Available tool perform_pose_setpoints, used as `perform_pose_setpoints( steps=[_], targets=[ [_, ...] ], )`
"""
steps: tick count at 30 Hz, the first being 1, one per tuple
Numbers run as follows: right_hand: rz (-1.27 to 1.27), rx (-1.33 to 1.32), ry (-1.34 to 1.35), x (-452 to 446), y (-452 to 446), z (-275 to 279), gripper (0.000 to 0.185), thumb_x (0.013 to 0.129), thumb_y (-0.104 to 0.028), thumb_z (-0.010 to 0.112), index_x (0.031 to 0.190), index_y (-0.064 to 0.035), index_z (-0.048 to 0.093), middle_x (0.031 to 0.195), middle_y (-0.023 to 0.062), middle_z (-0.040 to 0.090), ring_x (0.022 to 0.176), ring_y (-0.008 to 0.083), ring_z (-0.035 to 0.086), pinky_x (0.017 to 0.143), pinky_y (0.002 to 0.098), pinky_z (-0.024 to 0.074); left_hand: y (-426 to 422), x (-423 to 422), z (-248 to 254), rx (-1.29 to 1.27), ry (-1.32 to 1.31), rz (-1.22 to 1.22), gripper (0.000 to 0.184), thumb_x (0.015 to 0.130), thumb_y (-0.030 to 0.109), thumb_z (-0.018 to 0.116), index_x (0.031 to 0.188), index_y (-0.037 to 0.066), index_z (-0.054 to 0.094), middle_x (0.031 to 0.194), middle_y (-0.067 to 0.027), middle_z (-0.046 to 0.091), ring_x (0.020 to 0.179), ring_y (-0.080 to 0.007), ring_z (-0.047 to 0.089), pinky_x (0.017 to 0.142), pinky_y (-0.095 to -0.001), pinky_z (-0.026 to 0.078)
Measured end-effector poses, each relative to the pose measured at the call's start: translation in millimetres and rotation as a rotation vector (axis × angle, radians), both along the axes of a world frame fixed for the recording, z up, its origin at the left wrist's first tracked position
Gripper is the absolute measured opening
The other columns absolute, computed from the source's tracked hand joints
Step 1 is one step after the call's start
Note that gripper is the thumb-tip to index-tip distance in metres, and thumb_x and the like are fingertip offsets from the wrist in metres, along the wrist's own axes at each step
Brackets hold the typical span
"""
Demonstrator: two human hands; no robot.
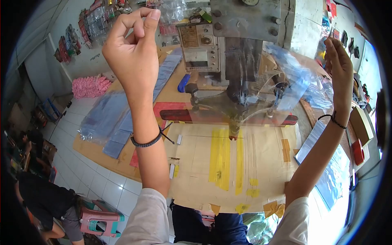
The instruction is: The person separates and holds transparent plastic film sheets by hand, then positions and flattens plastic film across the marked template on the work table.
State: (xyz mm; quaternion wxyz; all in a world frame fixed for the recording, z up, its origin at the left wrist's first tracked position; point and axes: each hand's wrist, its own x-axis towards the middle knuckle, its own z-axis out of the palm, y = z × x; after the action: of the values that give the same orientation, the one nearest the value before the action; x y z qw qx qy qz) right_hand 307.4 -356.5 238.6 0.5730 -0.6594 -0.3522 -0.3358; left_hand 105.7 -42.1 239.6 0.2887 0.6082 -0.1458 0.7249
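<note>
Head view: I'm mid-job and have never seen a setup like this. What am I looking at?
This single picture comes from a camera worn on a person's head, looking forward and down; no robot is involved. The person's bare left hand and bare right hand are raised in front of a large grey metal machine with a boxy control unit with a round knob beside it. The left thumb and forefinger are pinched together; I can't tell whether either hand holds something thin. Nearest the person lies a flat beige work board with long yellow tape strips. Bluish see-through plastic sheets lie to the left and right. At lower left, another person is beside a pink and turquoise plastic stool.
</note>
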Motion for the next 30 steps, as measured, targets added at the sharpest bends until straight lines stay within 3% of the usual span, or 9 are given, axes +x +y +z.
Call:
perform_pose_setpoints(
  steps=[5,14,20,30],
  targets=[
    [-0.008,-0.018,0.016,-2,-1,1,0.036,0.099,-0.035,0.060,0.111,-0.0028,0.068,0.068,-0.0061,0.044,0.060,0.0028,0.036,0.054,0.0199,0.0285,-1,1,1,0.007,-0.020,0.020,0.033,0.090,0.002,0.071,0.071,0.002,0.044,0.095,-0.0080,0.068,0.064,-0.0012,0.045,0.049,-0.0173,0.034],
    [0.021,0.114,-0.023,-11,5,3,0.036,0.097,-0.035,0.062,0.110,-0.0021,0.068,0.067,-0.0064,0.043,0.060,0.0024,0.035,0.053,0.0200,0.0271,-20,-7,7,0.055,-0.292,0.147,0.033,0.088,0.001,0.073,0.068,0.002,0.046,0.087,-0.0058,0.069,0.059,-0.0008,0.040,0.052,-0.0167,0.033],
    [0.052,0.048,-0.048,-5,-2,2,0.037,0.097,-0.036,0.062,0.111,-0.0016,0.068,0.067,-0.0059,0.044,0.059,0.0022,0.035,0.052,0.0196,0.0273,-23,-8,6,0.018,-0.248,0.130,0.036,0.089,0.001,0.072,0.067,0.003,0.043,0.089,-0.0066,0.069,0.059,-0.0004,0.040,0.053,-0.0174,0.034],
    [0.064,0.032,-0.112,-12,1,3,0.035,0.099,-0.034,0.060,0.111,-0.0018,0.068,0.067,-0.0054,0.044,0.059,0.0027,0.037,0.053,0.0200,0.0282,-22,-22,8,-0.032,-0.269,0.203,0.040,0.089,0.003,0.073,0.066,0.005,0.040,0.094,-0.0130,0.071,0.072,-0.0062,0.056,0.067,-0.0197,0.047]
  ],
)
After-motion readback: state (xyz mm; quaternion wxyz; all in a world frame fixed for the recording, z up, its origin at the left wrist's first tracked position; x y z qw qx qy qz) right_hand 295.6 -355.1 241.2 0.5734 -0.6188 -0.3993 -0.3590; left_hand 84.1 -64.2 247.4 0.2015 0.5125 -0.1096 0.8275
